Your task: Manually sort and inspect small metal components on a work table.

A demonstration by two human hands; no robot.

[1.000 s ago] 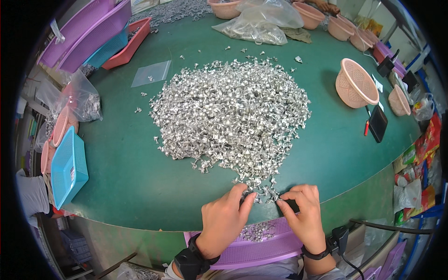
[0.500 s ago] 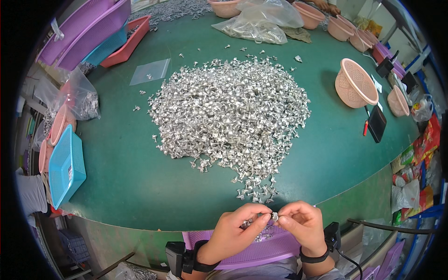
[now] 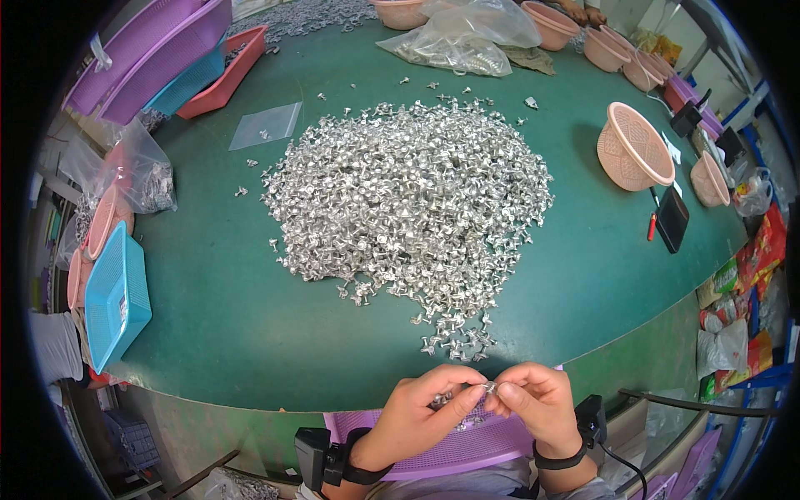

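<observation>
Over a purple mesh basket (image 3: 408, 462) at the table's front edge, my left hand (image 3: 417, 417) and my right hand (image 3: 540, 408) meet fingertip to fingertip. Between them is a small silvery metal fitting (image 3: 490, 387), pinched by thumb and finger from both sides. More of these fittings show in the curl of my left hand, and others lie in the basket below. Just beyond my hands spreads a large heap of the same winged metal fittings (image 3: 408, 200), with a narrow tail of them (image 3: 458, 337) reaching toward me.
The green table (image 3: 208, 317) holds a tilted peach basket (image 3: 635, 148), a red-and-black pen (image 3: 652, 225) and a dark flat case (image 3: 672, 219) at right. A blue basket (image 3: 117, 300) stands left. A flat plastic bag (image 3: 265, 127) lies behind the heap. Another person's hands (image 3: 583, 12) show far back.
The fitting between my fingertips has turned a little, and my right fingers have shifted slightly around it. The heap and baskets stay as they were.
</observation>
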